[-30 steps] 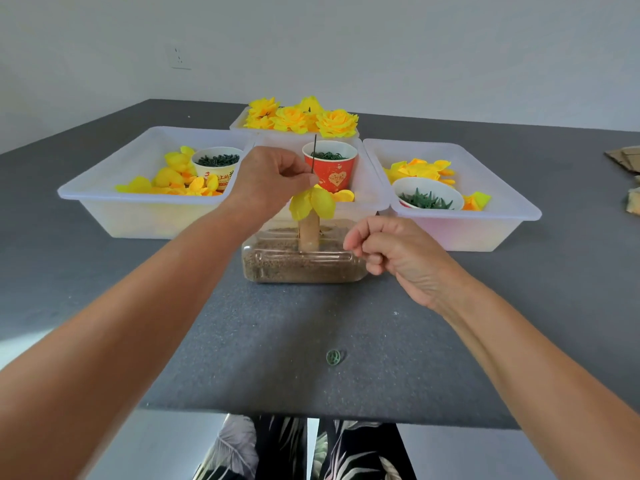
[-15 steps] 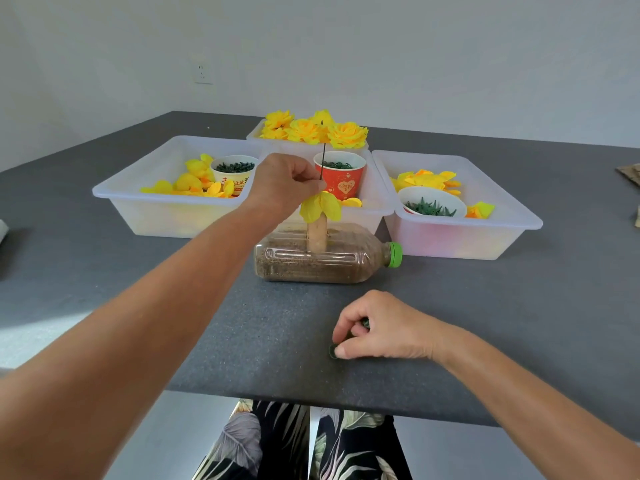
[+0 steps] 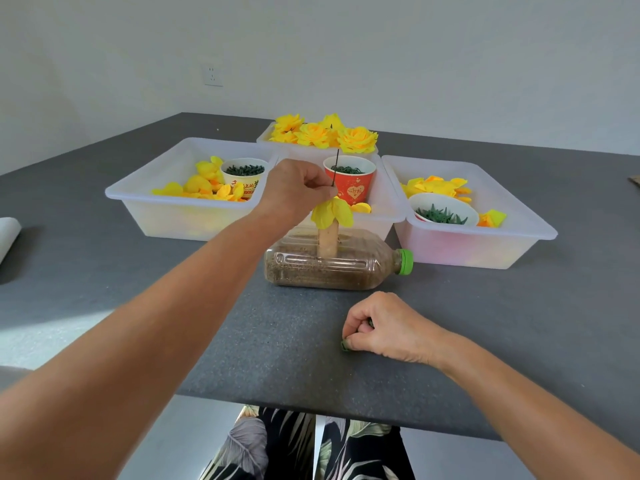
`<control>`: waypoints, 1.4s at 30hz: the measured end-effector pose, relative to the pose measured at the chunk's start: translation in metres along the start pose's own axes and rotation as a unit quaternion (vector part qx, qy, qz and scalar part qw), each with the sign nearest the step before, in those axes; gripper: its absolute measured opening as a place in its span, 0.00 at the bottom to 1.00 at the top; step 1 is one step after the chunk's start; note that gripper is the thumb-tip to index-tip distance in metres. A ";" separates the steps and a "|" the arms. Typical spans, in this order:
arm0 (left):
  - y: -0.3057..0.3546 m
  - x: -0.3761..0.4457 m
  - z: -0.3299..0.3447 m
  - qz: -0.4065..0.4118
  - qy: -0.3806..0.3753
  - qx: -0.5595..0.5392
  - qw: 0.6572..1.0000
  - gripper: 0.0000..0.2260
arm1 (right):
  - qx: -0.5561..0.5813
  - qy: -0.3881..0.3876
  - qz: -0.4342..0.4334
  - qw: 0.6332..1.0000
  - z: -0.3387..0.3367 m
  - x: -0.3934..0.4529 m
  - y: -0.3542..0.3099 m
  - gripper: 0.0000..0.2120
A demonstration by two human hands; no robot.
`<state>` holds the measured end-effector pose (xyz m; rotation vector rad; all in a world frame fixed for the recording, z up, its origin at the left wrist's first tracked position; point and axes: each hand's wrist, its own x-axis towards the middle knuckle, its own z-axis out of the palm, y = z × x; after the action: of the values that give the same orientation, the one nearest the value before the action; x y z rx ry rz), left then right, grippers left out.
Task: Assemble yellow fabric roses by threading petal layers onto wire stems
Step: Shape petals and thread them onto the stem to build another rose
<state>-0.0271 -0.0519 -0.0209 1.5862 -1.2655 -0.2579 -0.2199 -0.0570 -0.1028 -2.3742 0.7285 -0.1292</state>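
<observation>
Since half a second ago the right hand has barely shifted on the tabletop, fingers now tighter on the small green piece; the left hand keeps its pinch on the wire. Far left, a pale roll [image 3: 8, 233] lies at the edge of the grey table [image 3: 519, 334]. Next, the left bin [image 3: 145, 209], translucent white, holds loose yellow petals [image 3: 201, 187] and a white paper cup [image 3: 245, 174] of dark green parts. Left hand [image 3: 298, 190] reaches out over the table, fingers curled, pinching the thin dark wire stem [image 3: 336, 164], which stands upright. Just below the pinch, a yellow petal layer [image 3: 330, 211] sits threaded on the wire atop a tan post [image 3: 327, 242]. That post rises from a clear plastic bottle [image 3: 329, 271] lying on its side, filled with brown grit, green cap [image 3: 405, 261] pointing right. Behind it, the middle bin [image 3: 384, 206] holds a red cup [image 3: 349, 180] with a heart print and green parts. Farther back, the rear bin [image 3: 266, 133] carries finished yellow roses [image 3: 322, 135]. Near edge, right of centre: right hand [image 3: 388, 327] rests on the table, fingers curled, pinching a small green piece [image 3: 345, 346] against the surface. Right bin [image 3: 485, 244] holds more petals and a white bowl [image 3: 443, 209] of green leaf parts.
</observation>
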 end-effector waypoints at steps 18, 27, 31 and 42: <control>-0.010 0.012 -0.007 0.008 -0.073 -0.035 0.997 0.02 | 0.261 0.334 0.041 0.905 -0.150 0.096 -0.021 0.03; -0.012 0.017 -0.013 0.026 -0.111 -0.080 0.990 0.07 | 0.143 0.389 0.220 0.883 -0.183 0.242 0.029 0.16; -0.015 0.017 -0.014 0.035 -0.122 -0.088 0.988 0.07 | 0.059 0.356 0.252 0.898 -0.178 0.270 0.044 0.15; -0.015 0.017 -0.015 0.014 -0.121 -0.117 0.986 0.08 | 0.348 0.275 0.025 0.896 -0.169 0.190 -0.004 0.10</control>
<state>-0.0009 -0.0589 -0.0196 1.3638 -1.3858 -0.5760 -0.1031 -0.2494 0.0156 -1.6190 0.8170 -0.9107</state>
